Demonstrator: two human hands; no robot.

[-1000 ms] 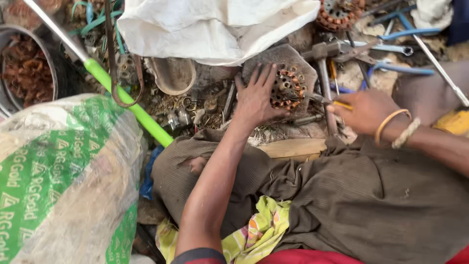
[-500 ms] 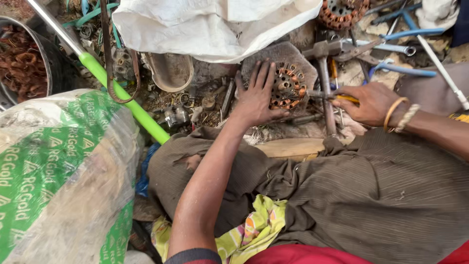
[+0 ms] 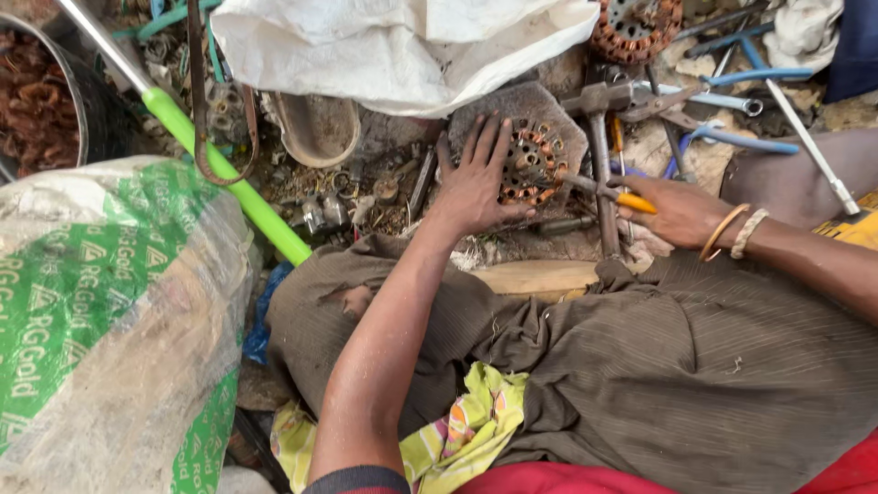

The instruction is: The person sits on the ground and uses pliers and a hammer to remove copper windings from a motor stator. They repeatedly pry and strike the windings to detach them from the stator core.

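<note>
Copper-wound round motor stator half hidden under left hand, fingers spread flat. Right hand grips yellow-handled tool; tip obscured.

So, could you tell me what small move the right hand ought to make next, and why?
Probably lever the tool under the copper windings, since the left hand presses flat on the motor stator and the right hand holds the tool's tip at its coil edge.
</note>
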